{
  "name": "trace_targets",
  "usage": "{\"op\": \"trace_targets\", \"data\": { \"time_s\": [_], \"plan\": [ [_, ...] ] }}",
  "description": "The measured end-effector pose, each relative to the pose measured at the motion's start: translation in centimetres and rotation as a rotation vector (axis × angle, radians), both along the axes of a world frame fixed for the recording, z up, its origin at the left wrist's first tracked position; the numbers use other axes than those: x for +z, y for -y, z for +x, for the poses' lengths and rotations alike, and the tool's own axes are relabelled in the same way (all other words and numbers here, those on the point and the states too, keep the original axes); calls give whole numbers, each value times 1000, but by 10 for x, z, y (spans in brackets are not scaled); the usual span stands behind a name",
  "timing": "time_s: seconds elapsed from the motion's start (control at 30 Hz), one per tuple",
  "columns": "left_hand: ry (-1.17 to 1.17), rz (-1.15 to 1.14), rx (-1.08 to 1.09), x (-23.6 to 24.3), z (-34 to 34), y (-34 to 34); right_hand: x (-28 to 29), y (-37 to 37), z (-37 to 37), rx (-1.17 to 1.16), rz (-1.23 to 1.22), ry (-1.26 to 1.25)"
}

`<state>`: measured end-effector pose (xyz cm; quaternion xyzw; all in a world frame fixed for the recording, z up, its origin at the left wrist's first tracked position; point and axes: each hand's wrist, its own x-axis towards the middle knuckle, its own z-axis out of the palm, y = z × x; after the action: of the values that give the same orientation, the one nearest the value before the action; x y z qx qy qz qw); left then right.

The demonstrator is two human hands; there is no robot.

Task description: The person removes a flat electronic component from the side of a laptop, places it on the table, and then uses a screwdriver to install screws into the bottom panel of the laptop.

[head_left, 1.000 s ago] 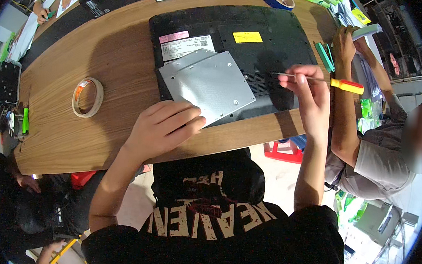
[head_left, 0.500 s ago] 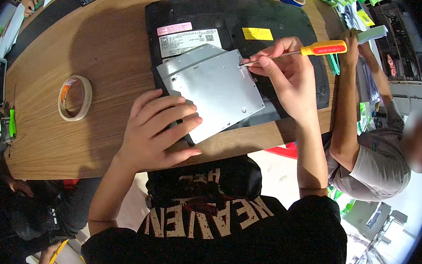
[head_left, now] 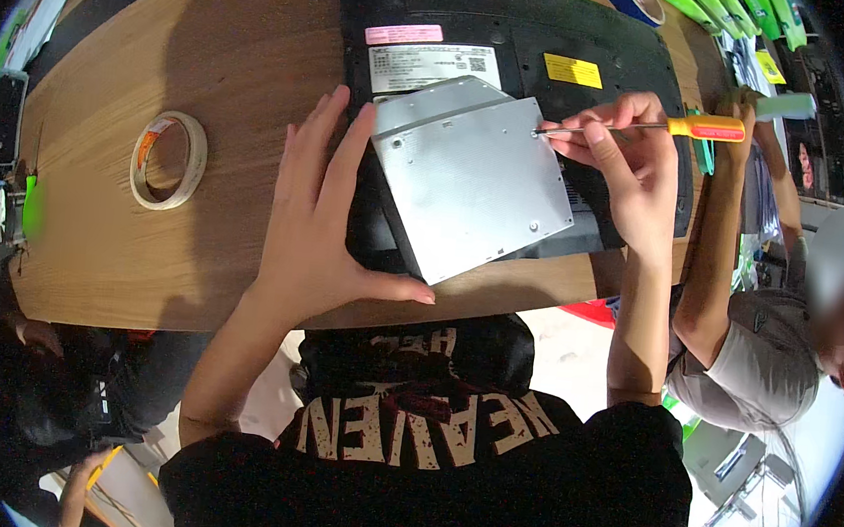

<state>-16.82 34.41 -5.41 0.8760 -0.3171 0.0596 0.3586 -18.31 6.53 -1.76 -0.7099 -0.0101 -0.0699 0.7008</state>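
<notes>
Silver sheet metal catches the light in the head view: a flat drive caddy (head_left: pixel 469 182) lies tilted on the upturned black laptop (head_left: pixel 601 48), which sits near the front edge of the wooden table (head_left: pixel 91 265) toward its right end. The right hand (head_left: pixel 631 166) is closed in a pinch around the thin shaft of an orange-handled screwdriver (head_left: pixel 645 127), whose tip rests at the caddy's upper right corner, seemingly on a small screw too tiny to make out. The left hand (head_left: pixel 320 220) lies open and flat, fingers spread, on the table and the laptop's left edge, thumb running under the caddy's near corner, so the caddy lies between the two hands. The likely trouble is the tip slipping out of the screw head, since the driver is held low and almost level; it could score the metal or strip the screw. The caddy could also shift, being only loosely braced. A roll of masking tape (head_left: pixel 168 161) lies well apart toward the left edge.
</notes>
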Motion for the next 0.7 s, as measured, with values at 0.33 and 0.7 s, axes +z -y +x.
{"op": "trace_targets", "data": {
  "time_s": [0.33,0.7],
  "plan": [
    [-83,-35,-35,1,-1,-3,-1,-4,-5,-45,-27,10],
    [233,-112,-142,2,-12,2,-23,42,-34,-140,145,-57]
  ]
}}
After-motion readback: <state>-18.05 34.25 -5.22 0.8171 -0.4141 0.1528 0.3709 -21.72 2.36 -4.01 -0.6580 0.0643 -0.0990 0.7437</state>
